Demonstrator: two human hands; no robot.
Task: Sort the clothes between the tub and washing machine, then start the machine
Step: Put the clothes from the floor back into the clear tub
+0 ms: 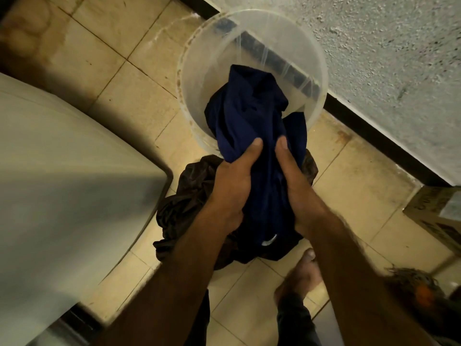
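Tiled floor (139, 78) – clear tub (316, 71), brown clothes (184, 208), washer (62, 183)

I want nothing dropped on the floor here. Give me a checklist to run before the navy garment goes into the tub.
1. Both hands on the navy garment: ok, left hand and right hand grip it.
2. Tub within reach: ok, just ahead on the floor.
3. Room in the tub: ok, it looks empty.
4. Garment clear of the rim: not ok, cloth hangs across the near edge.
5. Brown clothes underneath: not ok, still unsorted on the floor.
6. Washing machine lid open: cannot tell.
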